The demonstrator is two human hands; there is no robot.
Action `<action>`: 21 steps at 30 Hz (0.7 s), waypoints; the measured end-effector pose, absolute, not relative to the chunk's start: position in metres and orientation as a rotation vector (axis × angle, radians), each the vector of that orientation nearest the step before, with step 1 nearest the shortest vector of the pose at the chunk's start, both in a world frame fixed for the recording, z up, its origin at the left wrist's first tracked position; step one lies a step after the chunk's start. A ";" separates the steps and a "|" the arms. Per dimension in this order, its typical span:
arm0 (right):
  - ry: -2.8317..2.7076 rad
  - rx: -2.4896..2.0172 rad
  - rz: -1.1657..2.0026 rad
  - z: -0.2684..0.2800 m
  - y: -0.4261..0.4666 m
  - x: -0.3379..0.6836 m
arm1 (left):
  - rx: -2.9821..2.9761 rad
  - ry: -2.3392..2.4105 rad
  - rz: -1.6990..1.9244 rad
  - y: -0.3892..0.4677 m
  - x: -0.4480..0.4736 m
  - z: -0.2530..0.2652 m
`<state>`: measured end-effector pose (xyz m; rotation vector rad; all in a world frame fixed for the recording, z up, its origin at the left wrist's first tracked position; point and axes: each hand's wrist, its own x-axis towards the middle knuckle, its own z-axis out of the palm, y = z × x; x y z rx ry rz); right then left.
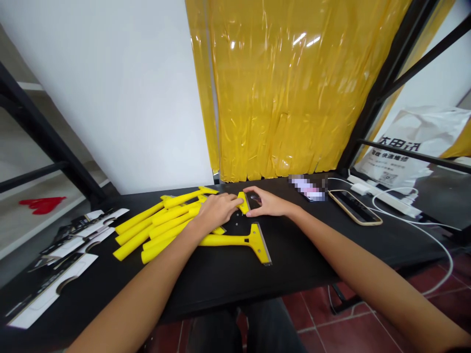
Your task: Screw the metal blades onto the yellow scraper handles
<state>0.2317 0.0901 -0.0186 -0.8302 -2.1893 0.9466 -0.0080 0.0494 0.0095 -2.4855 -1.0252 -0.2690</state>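
My left hand (217, 212) reaches over several yellow scrapers with its fingers closed on one scraper at its head (242, 203). At that head's blade side, my right hand (270, 202) has its thumb and index finger spread to the two ends and closed on them. Another yellow scraper (259, 243) lies nearer me, its blade edge to the right. The other scrapers' handles (136, 233) point left in a loose pile, partly hidden by my left hand and forearm. A few tiny bits, perhaps screws (237, 215), lie beneath the held head.
Flat black-and-white cardboard sleeves (69, 274) lie at the left of the black table (294, 269). On the right are a phone (355, 208), a blurred-out item (309, 189), a power strip (393, 201) and white cables. Yellow plastic strips (294, 98) hang behind.
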 end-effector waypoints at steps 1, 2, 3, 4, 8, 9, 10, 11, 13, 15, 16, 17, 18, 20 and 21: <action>-2.193 -0.824 0.939 -0.019 0.090 0.232 | -2.491 -1.021 -0.277 0.050 -0.008 0.009; -2.197 -0.816 0.927 -0.019 0.090 0.232 | -2.497 -1.024 -0.286 0.050 -0.008 0.009; -2.200 -0.809 0.917 -0.019 0.090 0.232 | -2.502 -1.034 -0.295 0.050 -0.008 0.008; -2.200 -0.805 0.907 -0.019 0.090 0.232 | -2.506 -1.049 -0.302 0.050 -0.008 0.008; -2.198 -0.805 0.906 -0.019 0.091 0.232 | -2.492 -1.131 -0.299 0.050 -0.009 0.008; -2.202 -0.806 0.899 -0.019 0.091 0.233 | -2.484 -1.156 -0.294 0.051 -0.010 0.008; -2.211 -0.809 0.882 -0.019 0.091 0.233 | -2.477 -1.181 -0.290 0.051 -0.010 0.008; -2.225 -0.813 0.852 -0.020 0.091 0.233 | -2.474 -1.201 -0.287 0.051 -0.010 0.008; -2.264 -0.821 0.767 -0.020 0.092 0.234 | -2.475 -1.225 -0.290 0.051 -0.009 0.008; -2.308 -0.827 0.681 -0.020 0.091 0.234 | -2.482 -1.227 -0.290 0.050 -0.009 0.007; -2.330 -0.834 0.645 -0.019 0.091 0.234 | -2.488 -1.225 -0.288 0.050 -0.009 0.007; -2.351 -0.842 0.612 -0.019 0.090 0.234 | -2.492 -1.228 -0.286 0.050 -0.008 0.006; -2.370 -0.852 0.581 -0.018 0.090 0.234 | -2.495 -1.239 -0.285 0.051 -0.008 0.006; -2.398 -0.864 0.526 -0.016 0.088 0.234 | -2.488 -1.271 -0.289 0.051 -0.008 0.004; -2.406 -0.863 0.506 -0.015 0.087 0.234 | -2.480 -1.288 -0.293 0.052 -0.008 0.003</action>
